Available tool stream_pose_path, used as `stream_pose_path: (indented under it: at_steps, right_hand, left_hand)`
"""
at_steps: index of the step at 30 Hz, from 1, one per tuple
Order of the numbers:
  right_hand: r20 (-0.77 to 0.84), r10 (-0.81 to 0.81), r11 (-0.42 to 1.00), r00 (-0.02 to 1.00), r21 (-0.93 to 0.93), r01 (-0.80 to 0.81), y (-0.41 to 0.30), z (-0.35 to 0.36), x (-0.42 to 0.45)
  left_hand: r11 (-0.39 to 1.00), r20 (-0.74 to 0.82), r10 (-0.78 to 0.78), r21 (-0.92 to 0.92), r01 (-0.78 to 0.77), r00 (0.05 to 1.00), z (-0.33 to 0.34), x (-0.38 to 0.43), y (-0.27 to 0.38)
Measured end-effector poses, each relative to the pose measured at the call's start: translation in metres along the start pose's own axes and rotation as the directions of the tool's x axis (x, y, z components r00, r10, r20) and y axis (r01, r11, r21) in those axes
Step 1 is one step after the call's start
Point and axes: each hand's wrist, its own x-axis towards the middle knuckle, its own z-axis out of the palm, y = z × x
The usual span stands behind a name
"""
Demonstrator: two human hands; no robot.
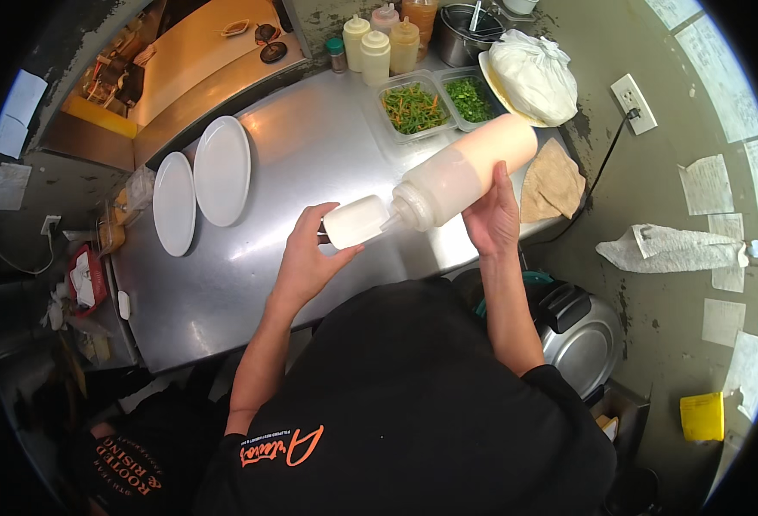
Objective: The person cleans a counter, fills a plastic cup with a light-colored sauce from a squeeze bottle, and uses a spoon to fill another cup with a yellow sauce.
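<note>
My left hand (308,251) grips a small white sauce dish (356,222) by its sides, thumb on the near edge. In my right hand (494,216) lies a large clear plastic squeeze bottle (463,174), part filled with pale orange sauce. The bottle is tilted, its nozzle pointing left and down at the dish's right edge. Whether sauce is flowing out cannot be made out. Both hands are above the stainless steel worktable (276,258). Beyond the bottle stand a plastic tub of cut green and orange vegetables (414,108) and a tub of chopped greens (468,100).
Two white oval plates (222,171) rest at the left, by the pass-through window. Several squeeze bottles (375,57), a metal pot (466,39) and a tied white plastic bag (534,77) line the back. A folded tan cloth (553,182) lies right. Another person (140,451) is at lower left.
</note>
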Motion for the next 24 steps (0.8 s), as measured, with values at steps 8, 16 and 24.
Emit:
stream_pose_path:
  at_steps: [8, 16, 24]
  right_hand:
    - [0.143, -0.167, 0.960, 0.976, -0.201, 0.194, -0.012, 0.031, 0.012]
    - [0.237, -0.262, 0.902, 0.936, -0.284, 0.324, -0.014, 0.052, 0.017]
    - [0.271, -0.301, 0.874, 0.914, -0.306, 0.378, -0.012, 0.058, 0.018]
  left_hand:
    - [0.998, 0.064, 0.033, 0.051, -0.037, 0.997, -0.005, 0.012, 0.022]
    - [0.997, 0.054, 0.046, 0.059, -0.049, 0.997, -0.008, 0.018, 0.031]
    - [0.998, 0.024, 0.056, 0.016, -0.056, 0.998, -0.004, 0.019, 0.034]
